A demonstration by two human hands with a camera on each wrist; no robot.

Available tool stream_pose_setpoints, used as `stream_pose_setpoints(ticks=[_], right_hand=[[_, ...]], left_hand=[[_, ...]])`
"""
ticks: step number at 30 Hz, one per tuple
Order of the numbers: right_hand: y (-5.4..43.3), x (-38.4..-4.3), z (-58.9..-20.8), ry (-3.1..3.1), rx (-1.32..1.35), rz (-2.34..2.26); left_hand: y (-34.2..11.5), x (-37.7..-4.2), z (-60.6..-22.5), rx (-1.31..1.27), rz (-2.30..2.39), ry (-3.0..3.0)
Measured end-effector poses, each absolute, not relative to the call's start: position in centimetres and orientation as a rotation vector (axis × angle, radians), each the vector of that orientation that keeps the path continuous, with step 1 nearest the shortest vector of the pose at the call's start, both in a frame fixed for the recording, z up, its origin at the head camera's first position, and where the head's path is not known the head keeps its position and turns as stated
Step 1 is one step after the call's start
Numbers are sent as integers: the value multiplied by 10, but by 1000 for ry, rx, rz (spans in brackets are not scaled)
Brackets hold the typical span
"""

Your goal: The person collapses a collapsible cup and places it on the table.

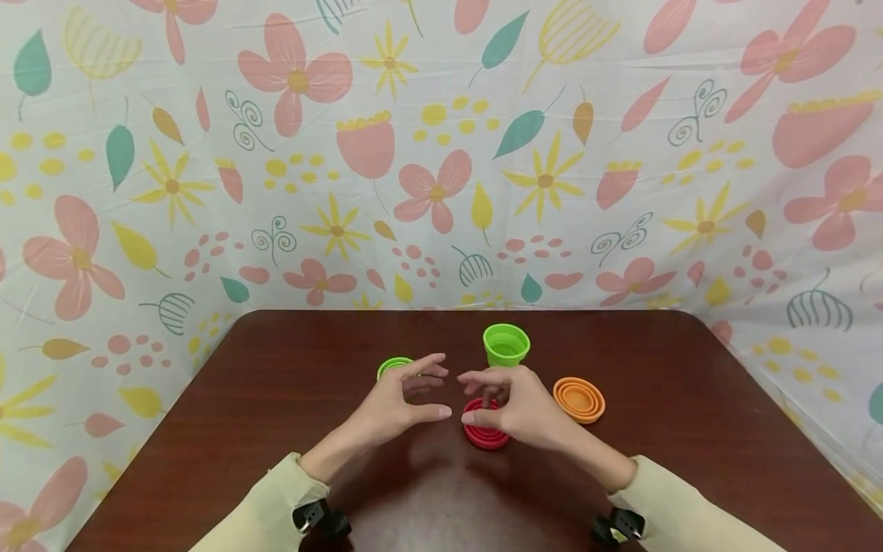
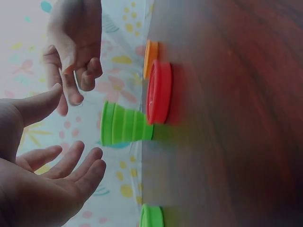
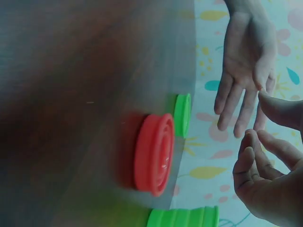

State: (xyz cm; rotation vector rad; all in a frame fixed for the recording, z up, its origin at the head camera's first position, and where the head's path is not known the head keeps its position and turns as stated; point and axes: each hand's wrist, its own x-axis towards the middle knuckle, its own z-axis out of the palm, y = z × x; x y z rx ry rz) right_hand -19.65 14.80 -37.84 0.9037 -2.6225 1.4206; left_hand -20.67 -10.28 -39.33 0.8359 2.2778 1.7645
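Both hands hover above the table with nothing in them. The left hand (image 1: 389, 402) has its fingers extended and its thumb apart, facing the other hand. Loosely bent fingers show on the right hand (image 1: 527, 406), which hangs over a red collapsible cup (image 1: 486, 435) folded flat; in the wrist views a gap separates them. Behind the right hand stands a green collapsible cup (image 1: 507, 343), pulled out to full height. A second green cup (image 1: 393, 363), folded flat, is partly hidden behind the left hand. An orange cup (image 1: 579, 400) lies flat beside the right hand.
The dark brown wooden table (image 1: 276, 429) has rounded far corners. Directly behind it hangs a white cloth (image 1: 441, 253) printed with flowers and leaves. Each wrist carries a small black camera over a pale sleeve (image 1: 276, 498).
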Motion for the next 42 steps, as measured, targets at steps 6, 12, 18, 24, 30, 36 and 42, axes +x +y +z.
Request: stream_pose_setpoints(ticks=[6,12,18,24,30,36,42], right_hand=[[166,-184,-385,-2621,840,1471],[181,-178,-391,-2631,804,1514],[194,-175,-399,-2645,721,1500],[205,-177,-399,-2645,687,1484],[213,-182,-397,-2625,648,1416],[224,-191,-394,-2626,609,1355],[234,-200,-392,-2645,592,1307]], left_hand=[[-94,-202,-397,857,1771,2261],[-86,-199,-399,856,1778,2241],[-80,-199,-400,860,1750,2260],[-78,-199,-402,826,1772,2252],[-74,-203,-405,819,1793,2273],[-69,-212,-408,797,1835,2288],[-65,-220,-410,736,1824,2306]])
